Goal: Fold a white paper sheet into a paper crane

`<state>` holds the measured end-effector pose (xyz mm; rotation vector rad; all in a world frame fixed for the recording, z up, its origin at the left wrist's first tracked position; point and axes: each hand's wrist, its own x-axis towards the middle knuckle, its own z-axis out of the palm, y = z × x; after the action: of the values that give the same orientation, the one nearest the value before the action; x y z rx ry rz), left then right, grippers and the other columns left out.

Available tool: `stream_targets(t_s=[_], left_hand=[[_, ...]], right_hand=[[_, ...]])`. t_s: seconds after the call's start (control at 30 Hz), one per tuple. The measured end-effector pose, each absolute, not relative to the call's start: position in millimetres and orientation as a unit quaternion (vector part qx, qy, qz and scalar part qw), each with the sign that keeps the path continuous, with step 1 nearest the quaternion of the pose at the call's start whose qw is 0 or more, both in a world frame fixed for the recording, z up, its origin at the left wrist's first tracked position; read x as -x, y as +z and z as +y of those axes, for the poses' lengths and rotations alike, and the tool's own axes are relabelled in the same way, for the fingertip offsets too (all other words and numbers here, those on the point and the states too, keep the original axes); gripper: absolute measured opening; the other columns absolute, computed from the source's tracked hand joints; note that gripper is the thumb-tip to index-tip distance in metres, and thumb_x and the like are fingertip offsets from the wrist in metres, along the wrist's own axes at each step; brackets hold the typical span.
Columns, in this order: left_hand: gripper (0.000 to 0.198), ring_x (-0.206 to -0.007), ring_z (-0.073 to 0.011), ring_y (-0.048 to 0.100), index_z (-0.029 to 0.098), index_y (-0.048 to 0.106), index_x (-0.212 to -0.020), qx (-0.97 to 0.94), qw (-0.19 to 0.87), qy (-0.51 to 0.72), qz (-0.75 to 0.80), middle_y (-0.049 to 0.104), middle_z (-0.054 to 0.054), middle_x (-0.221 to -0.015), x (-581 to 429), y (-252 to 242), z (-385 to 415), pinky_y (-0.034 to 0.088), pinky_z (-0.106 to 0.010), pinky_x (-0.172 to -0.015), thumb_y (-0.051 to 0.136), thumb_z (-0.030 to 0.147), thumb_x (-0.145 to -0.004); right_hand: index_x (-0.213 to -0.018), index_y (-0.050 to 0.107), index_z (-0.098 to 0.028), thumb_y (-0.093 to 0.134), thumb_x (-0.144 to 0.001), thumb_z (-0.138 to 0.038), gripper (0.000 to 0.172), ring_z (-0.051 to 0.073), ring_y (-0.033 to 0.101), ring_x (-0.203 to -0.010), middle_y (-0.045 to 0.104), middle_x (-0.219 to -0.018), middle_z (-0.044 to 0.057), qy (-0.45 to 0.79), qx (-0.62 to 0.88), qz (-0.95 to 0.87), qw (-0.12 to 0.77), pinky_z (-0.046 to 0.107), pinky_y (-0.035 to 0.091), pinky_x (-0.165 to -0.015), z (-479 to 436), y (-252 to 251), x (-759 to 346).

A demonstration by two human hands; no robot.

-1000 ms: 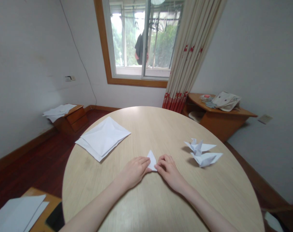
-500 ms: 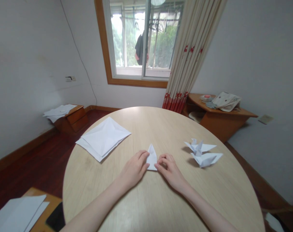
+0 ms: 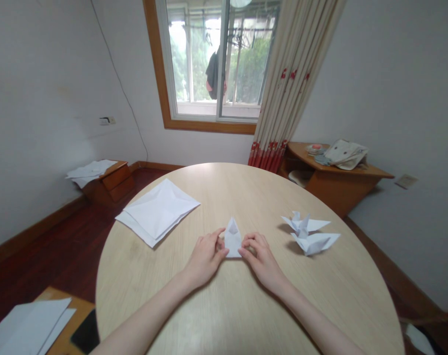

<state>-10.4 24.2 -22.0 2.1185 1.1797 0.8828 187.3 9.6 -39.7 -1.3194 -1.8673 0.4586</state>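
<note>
A small white folded paper piece (image 3: 232, 237) stands pointed end up on the round wooden table (image 3: 246, 305), between my two hands. My left hand (image 3: 205, 256) pinches its left lower edge with thumb and fingers. My right hand (image 3: 259, 256) pinches its right lower corner, fingers curled. Two finished white paper cranes (image 3: 310, 231) lie to the right of my right hand.
A stack of creased white square sheets (image 3: 157, 211) lies at the table's left. More white paper (image 3: 27, 325) and a dark phone (image 3: 85, 333) rest on a low surface at bottom left. Wooden side furniture stands at the left wall and right corner.
The folded piece has been raised from lying nearly flat to standing more upright, and both hands have shifted slightly forward, pinching its lower edges.
</note>
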Motion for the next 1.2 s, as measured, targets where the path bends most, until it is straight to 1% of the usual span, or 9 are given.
stream_targets(t_s=[0.07,0.17,0.27,0.47,0.63,0.83,0.97,1.07,1.2], left_hand=[[0.034,-0.082,-0.0199,0.062,0.013,0.055,-0.121,-0.776,0.293,0.347,0.437,0.069,-0.004,-0.089,10,-23,24,0.044,-0.035,-0.083,0.058,0.019,-0.087],[0.011,-0.078,-0.0191,0.063,0.016,0.064,-0.094,-0.768,0.299,0.345,0.45,0.069,-0.004,-0.083,10,-22,24,0.046,-0.031,-0.075,0.058,0.022,-0.087],[0.012,-0.077,-0.0201,0.063,0.018,0.064,-0.081,-0.773,0.28,0.334,0.461,0.069,-0.004,-0.08,8,-22,22,0.045,-0.031,-0.074,0.057,0.025,-0.087],[0.02,-0.079,-0.021,0.061,0.019,0.066,-0.08,-0.81,0.221,0.317,0.441,0.069,-0.005,-0.079,7,-25,17,0.045,-0.032,-0.075,0.056,0.032,-0.091],[0.021,-0.078,-0.0202,0.06,0.018,0.066,-0.079,-0.829,0.196,0.311,0.421,0.067,-0.004,-0.077,6,-28,16,0.044,-0.032,-0.075,0.057,0.031,-0.092],[0.024,-0.077,-0.0199,0.059,0.018,0.064,-0.079,-0.832,0.193,0.31,0.418,0.066,-0.004,-0.077,6,-25,15,0.044,-0.033,-0.075,0.053,0.032,-0.094],[0.026,-0.077,-0.02,0.059,0.018,0.063,-0.077,-0.83,0.197,0.309,0.42,0.066,-0.005,-0.077,6,-22,15,0.044,-0.033,-0.075,0.051,0.033,-0.094],[0.023,-0.077,-0.0201,0.059,0.019,0.062,-0.077,-0.83,0.203,0.305,0.42,0.066,-0.004,-0.077,6,-22,15,0.044,-0.032,-0.075,0.051,0.031,-0.093],[0.02,-0.078,-0.0205,0.059,0.019,0.062,-0.078,-0.832,0.204,0.304,0.417,0.066,-0.005,-0.078,6,-23,14,0.044,-0.033,-0.076,0.051,0.028,-0.092]], right_hand=[[-0.081,0.06,-0.023,0.053,-0.09,-0.026,0.012,0.023,0.054,-0.098,0.06,-0.096,0.006,0.161,0.519,-0.745,0.387,0.042,0.043,-0.089,9,-40,-187],[-0.085,0.061,-0.022,0.052,-0.091,-0.025,0.011,0.024,0.056,-0.098,0.063,-0.098,0.007,0.111,0.519,-0.763,0.369,0.043,0.043,-0.087,8,-39,-188],[-0.09,0.063,-0.022,0.051,-0.092,-0.023,0.012,0.025,0.057,-0.099,0.065,-0.101,0.008,0.069,0.515,-0.781,0.348,0.044,0.043,-0.086,6,-37,-187],[-0.093,0.067,-0.022,0.048,-0.093,-0.023,0.019,0.025,0.059,-0.096,0.069,-0.101,0.008,0.059,0.513,-0.793,0.324,0.043,0.046,-0.084,5,-35,-187],[-0.086,0.066,-0.022,0.046,-0.093,-0.02,0.022,0.025,0.06,-0.09,0.071,-0.092,0.007,0.064,0.519,-0.792,0.316,0.041,0.048,-0.08,3,-32,-185],[-0.078,0.059,-0.022,0.045,-0.093,-0.024,0.021,0.024,0.059,-0.084,0.068,-0.084,0.007,0.059,0.529,-0.784,0.32,0.038,0.046,-0.075,0,-29,-184],[-0.071,0.051,-0.023,0.041,-0.096,-0.031,0.028,0.021,0.057,-0.074,0.062,-0.075,0.005,0.039,0.527,-0.781,0.332,0.033,0.044,-0.067,-1,-30,-181],[-0.069,0.046,-0.023,0.038,-0.097,-0.032,0.031,0.019,0.056,-0.069,0.059,-0.071,0.004,0.032,0.518,-0.787,0.333,0.03,0.042,-0.062,-3,-29,-179],[-0.066,0.043,-0.024,0.034,-0.098,-0.031,0.034,0.018,0.055,-0.068,0.057,-0.069,0.003,0.044,0.51,-0.793,0.33,0.029,0.041,-0.062,-4,-26,-178]])
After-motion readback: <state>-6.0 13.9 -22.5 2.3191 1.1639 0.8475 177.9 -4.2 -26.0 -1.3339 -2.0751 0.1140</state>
